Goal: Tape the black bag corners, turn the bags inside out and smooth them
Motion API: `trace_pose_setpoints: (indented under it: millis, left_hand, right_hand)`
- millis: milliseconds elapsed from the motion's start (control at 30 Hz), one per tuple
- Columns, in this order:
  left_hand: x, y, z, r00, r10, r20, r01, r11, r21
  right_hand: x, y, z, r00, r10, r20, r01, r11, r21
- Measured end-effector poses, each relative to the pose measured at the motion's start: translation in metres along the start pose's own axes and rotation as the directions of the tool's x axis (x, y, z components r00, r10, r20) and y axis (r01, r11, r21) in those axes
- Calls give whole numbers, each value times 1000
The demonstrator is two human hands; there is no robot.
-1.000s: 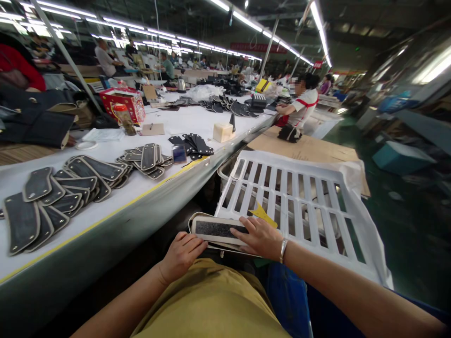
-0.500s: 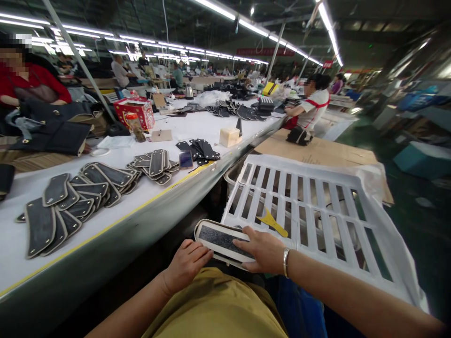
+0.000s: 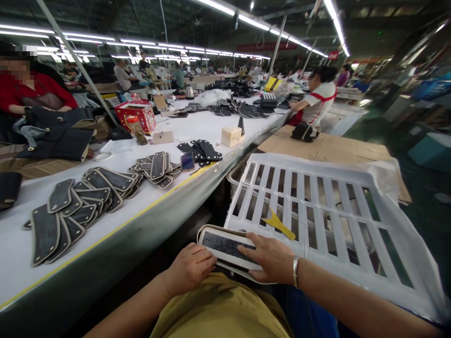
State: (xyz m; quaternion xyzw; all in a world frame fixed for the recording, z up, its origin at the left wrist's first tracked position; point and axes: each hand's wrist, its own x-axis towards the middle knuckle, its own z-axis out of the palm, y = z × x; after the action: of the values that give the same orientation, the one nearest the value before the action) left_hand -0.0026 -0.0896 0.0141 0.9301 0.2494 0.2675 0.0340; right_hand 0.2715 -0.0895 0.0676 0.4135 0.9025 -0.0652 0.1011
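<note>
Low in front of my body is a long white frame with rounded ends and a speckled dark strip (image 3: 225, 243) inside it. My left hand (image 3: 192, 268) is closed at its near left side, fingers bent over the edge. Around its right end is my right hand (image 3: 269, 258), with fingers lying over the dark strip and the thumb at the near edge. What lies beneath the frame is hidden. Just beyond my right hand, a yellow forked plastic tool (image 3: 280, 224) rests on a white slotted panel (image 3: 319, 206).
Dark pieces with pale edging and metal studs (image 3: 72, 213) lie in overlapping heaps on the long white table (image 3: 134, 213). A pale block (image 3: 231, 136) stands near its edge. Cardboard (image 3: 327, 145) lies beyond the slotted panel. Co-workers sit at left and far right.
The view has shifted slightly, so the scene sits a little further right. Both hands keep their hold on the frame, almost unchanged.
</note>
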Motion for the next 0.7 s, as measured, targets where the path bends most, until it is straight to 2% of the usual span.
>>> trace_pose_setpoints:
  millis: [67, 133, 167, 200, 233, 267, 333, 367, 433, 567, 700]
  left_hand:
    - [9, -10, -3, 989, -123, -81, 116, 989, -94]
    - [23, -26, -6, 931, -338, -135, 319, 937, -144]
    - [31, -37, -7, 896, -434, -97, 419, 897, -142]
    - [41, -47, -8, 871, -491, -2, 487, 865, -123]
    - [51, -57, -8, 854, -499, 145, 515, 851, -105]
    - [61, -66, -7, 840, -449, 306, 499, 860, -107]
    - [77, -80, -4, 813, -346, 469, 453, 881, -136]
    - [82, -85, -2, 808, -312, 501, 436, 887, -151]
    - [87, -90, 1, 804, -306, 509, 435, 887, -153]
    - [79, -90, 6, 797, -370, 478, 470, 876, -107]
    - [71, -86, 7, 814, -405, 417, 454, 891, -19]
  right_hand:
    - [-1, 2, 1, 1000, 4, 9, -4, 1000, 5]
    - [-1, 4, 2, 1000, -2, 17, 2, 1000, 12]
    - [0, 5, 2, 1000, -5, 20, 4, 1000, 15]
    - [0, 5, 2, 1000, -6, 20, 6, 1000, 17]
    - [0, 5, 2, 1000, -7, 19, 7, 1000, 18]
    - [0, 5, 2, 1000, -7, 17, 7, 1000, 20]
    - [-1, 6, 3, 1000, -8, 10, 8, 1000, 27]
    - [-1, 6, 3, 1000, -11, 7, 11, 999, 32]
    - [-2, 8, 4, 1000, -21, 1, 21, 999, 43]
    - [4, 12, 4, 999, -39, 12, 38, 997, 70]
    - [8, 17, 4, 998, -57, 21, 54, 994, 97]
